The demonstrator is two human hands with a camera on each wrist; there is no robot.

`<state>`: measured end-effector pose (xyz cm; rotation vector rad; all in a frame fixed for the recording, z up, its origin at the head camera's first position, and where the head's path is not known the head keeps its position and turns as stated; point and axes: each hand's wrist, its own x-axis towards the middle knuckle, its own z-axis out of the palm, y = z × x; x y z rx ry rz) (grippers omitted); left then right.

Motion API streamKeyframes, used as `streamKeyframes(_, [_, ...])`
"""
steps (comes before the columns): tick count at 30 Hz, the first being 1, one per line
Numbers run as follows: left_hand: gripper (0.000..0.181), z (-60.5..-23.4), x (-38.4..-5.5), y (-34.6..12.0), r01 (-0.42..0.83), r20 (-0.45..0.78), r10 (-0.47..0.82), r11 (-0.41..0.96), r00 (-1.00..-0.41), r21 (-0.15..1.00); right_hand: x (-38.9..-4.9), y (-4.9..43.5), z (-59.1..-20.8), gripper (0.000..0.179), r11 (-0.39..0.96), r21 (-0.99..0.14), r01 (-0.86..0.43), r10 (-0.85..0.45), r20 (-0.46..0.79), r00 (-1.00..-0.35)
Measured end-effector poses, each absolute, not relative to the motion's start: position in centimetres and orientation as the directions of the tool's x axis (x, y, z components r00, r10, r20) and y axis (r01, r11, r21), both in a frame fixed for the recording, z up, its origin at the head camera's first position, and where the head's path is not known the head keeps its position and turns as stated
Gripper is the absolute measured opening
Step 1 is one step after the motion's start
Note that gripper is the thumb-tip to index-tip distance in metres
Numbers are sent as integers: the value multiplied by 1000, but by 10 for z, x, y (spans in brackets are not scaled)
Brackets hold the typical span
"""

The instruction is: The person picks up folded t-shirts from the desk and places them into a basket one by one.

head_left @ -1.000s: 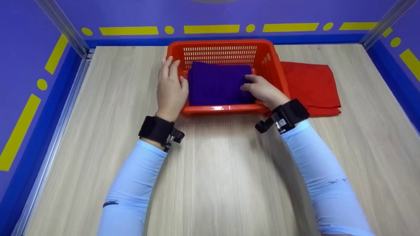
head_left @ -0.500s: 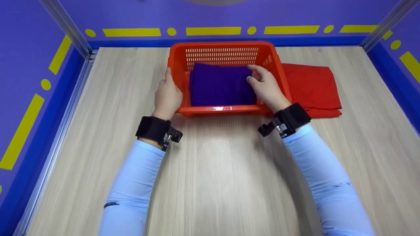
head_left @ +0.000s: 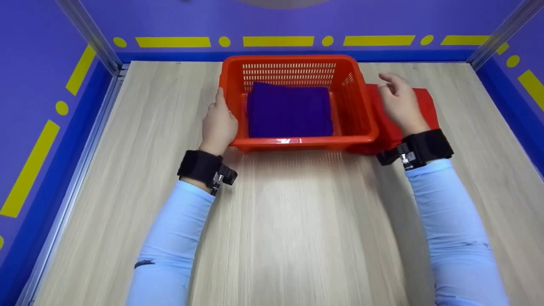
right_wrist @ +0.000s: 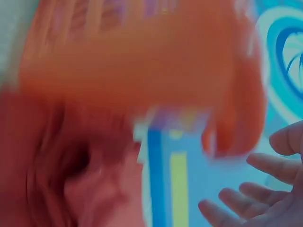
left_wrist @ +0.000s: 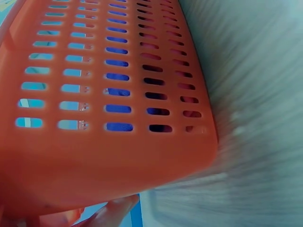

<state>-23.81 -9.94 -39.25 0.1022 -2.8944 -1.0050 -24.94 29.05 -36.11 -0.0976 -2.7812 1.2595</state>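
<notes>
An orange-red plastic basket (head_left: pixel 297 141) with slotted walls holds a folded dark purple cloth (head_left: pixel 291 111). My left hand (head_left: pixel 219 127) grips the basket's left rim; in the left wrist view the slotted wall (left_wrist: pixel 118 156) fills much of the picture, with a finger (left_wrist: pixel 116 210) below the rim. To the right of the basket lies a folded red cloth (head_left: pixel 427 104), partly hidden by my right hand (head_left: pixel 401 104), which is above it and holds nothing. The right wrist view shows that hand's fingers (right_wrist: pixel 258 193) spread apart, near the blurred basket and red cloth (right_wrist: pixel 109 189).
Everything rests on a light wood-grain table (head_left: pixel 293 221). Purple-blue panels with yellow marks (head_left: pixel 278 41) close off the back and both sides, joined by metal corner posts (head_left: pixel 95 36). The basket stands near the back panel.
My right hand has left the purple cloth and moved right, out of the basket and over the red cloth. My left hand has slid slightly down and now grips the basket's rim.
</notes>
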Motion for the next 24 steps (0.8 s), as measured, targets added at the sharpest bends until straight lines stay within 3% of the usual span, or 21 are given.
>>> streamKeyframes(6, [64, -393, -240, -98, -45, 48, -95, 784, -994, 619, -253, 325, -394, 57, 804, -585, 102, 75, -71, -995])
streamKeyframes(10, [64, -394, -241, -98, -38, 55, -92, 780, -994, 624, -249, 334, -421, 64, 839, -519, 163, 58, -213, -975])
streamKeyframes(15, [64, -395, -240, -99, -42, 53, -96, 778, -994, 627, -244, 337, -435, 68, 875, -448, 183, 61, -272, -960])
streamKeyframes(24, [63, -393, -239, -99, -48, 52, -106, 769, -993, 638, -243, 343, -433, 84, 886, -420, 198, 47, -343, -938])
